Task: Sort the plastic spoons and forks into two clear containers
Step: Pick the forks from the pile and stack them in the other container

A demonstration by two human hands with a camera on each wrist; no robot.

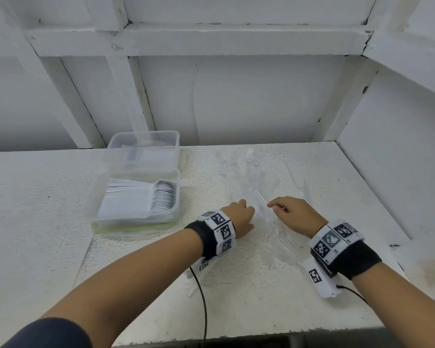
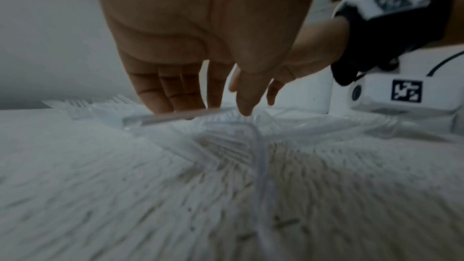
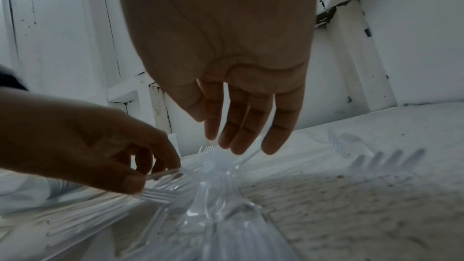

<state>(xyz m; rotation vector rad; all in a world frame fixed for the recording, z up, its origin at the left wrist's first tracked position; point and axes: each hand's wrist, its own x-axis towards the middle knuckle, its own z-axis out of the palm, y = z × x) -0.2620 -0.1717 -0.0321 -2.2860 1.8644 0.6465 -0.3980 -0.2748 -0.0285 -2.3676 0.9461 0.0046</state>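
A loose pile of clear plastic forks point(image 1: 251, 177) lies on the white table point(image 1: 48, 202); the pile point(image 3: 213, 195) spreads under both hands. My left hand point(image 1: 244, 214) pinches the handle of one clear utensil point(image 2: 175, 116) between thumb and fingers at the pile's near edge; whether it is a fork or a spoon I cannot tell. My right hand point(image 1: 276, 207) hovers just right of it with straight, relaxed fingers point(image 3: 233, 142) and holds nothing. The near clear container point(image 1: 133, 218) holds a row of stacked white spoons point(image 1: 163, 199). The far clear container point(image 1: 116, 141) has faint clear contents.
Both containers stand at the table's left-centre, one behind the other. White walls and wooden framing close the back and right. The table's front edge point(image 1: 236, 335) runs below my forearms. Wrist camera cables hang from both arms.
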